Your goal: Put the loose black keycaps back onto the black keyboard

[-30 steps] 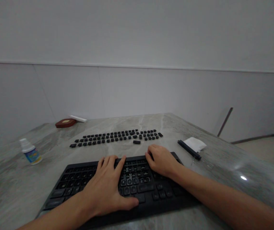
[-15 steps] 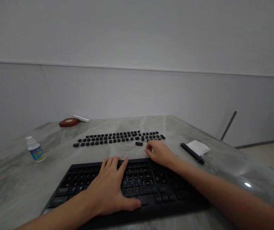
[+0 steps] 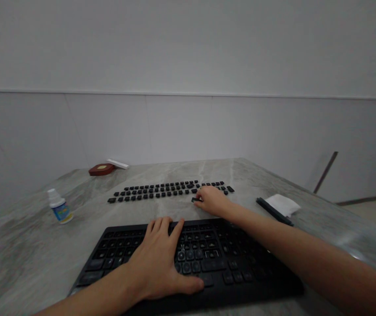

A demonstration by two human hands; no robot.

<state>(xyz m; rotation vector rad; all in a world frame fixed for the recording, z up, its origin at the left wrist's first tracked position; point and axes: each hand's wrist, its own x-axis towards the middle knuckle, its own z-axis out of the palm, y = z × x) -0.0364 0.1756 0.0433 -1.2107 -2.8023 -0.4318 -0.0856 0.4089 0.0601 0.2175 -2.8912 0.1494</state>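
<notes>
A black keyboard (image 3: 256, 294) lies on the grey marbled table, with many of its upper key positions bare of caps. My left hand (image 3: 156, 267) rests flat across its middle, fingers spread towards the far edge and thumb over the near rows. Beyond that far edge, my right hand (image 3: 212, 200) is closed with its fingertips at a wide black keycap (image 3: 195, 200). The keycap's right end is hidden by the fingers, and I cannot tell whether it is lifted. Several loose keycaps (image 3: 157, 195) stand in rows behind, some covered by the right hand.
To the left stands a small bottle with a white cap (image 3: 61, 209). A reddish-brown box (image 3: 101, 170) and a white slab (image 3: 118, 164) lie at the back left. On the right are a long black bar (image 3: 273, 210) and a white cloth or tissue (image 3: 284, 205). A wall rises behind the table.
My right hand has moved forward and left from the keyboard's far edge to the wide keycap, its fingers now at it. My left hand stays on the keyboard. The view has shifted slightly.
</notes>
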